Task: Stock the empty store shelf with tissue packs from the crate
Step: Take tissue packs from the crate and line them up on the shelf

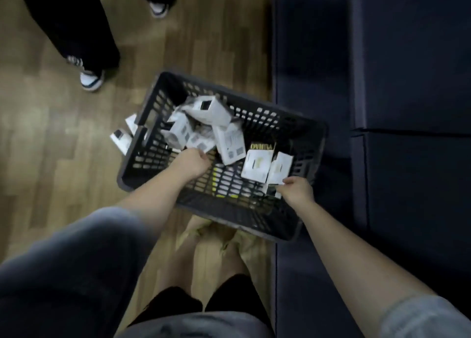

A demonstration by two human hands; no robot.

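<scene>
A dark crate sits on the wood floor, close to a dark blue shelf. White packs lie in a heap inside the crate. The left hand reaches into the heap with curled fingers; I cannot tell if it holds a pack. The right hand pinches a white pack near the crate's right wall. Two more packs lie on the floor, just beside the crate's left wall.

Grey short sleeves, black shorts, bare forearms.

Head camera, steeply downward, close over crate.
</scene>
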